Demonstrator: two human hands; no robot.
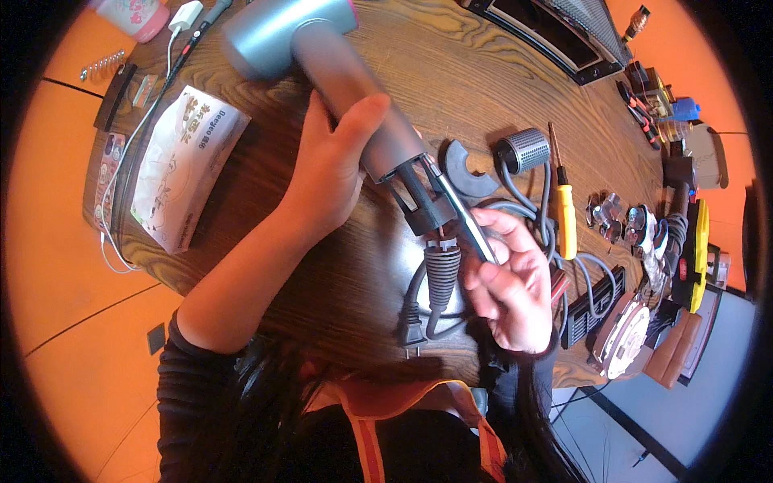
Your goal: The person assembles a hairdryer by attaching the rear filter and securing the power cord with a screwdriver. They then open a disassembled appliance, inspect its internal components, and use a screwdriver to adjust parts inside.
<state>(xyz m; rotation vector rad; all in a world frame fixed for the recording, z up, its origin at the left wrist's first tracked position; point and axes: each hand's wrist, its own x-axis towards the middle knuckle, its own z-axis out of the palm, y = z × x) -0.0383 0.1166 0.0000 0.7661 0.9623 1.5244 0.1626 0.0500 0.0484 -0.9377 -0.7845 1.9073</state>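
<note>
My left hand (334, 165) is wrapped round the handle of a grey hair dryer (338, 72), its teal head toward the far left. The handle's lower end is open, showing a black inner frame (423, 201) with wires running down to the ribbed cord sleeve (443, 274). My right hand (511, 282) pinches a slim silver tool (471, 221), its tip at the edge of the open handle end; the exact contact is hard to make out. Beside it lie a grey C-shaped piece (465, 171) and a perforated grey cylinder (527, 150) with the cord around it.
A screwdriver with a yellow handle (566, 217) lies right of the cord. The plug (412, 326) rests near the table's front edge. At left is a white tissue pack (189, 169); a black box-shaped device (555, 40) stands at the far right. Several small parts crowd the right edge.
</note>
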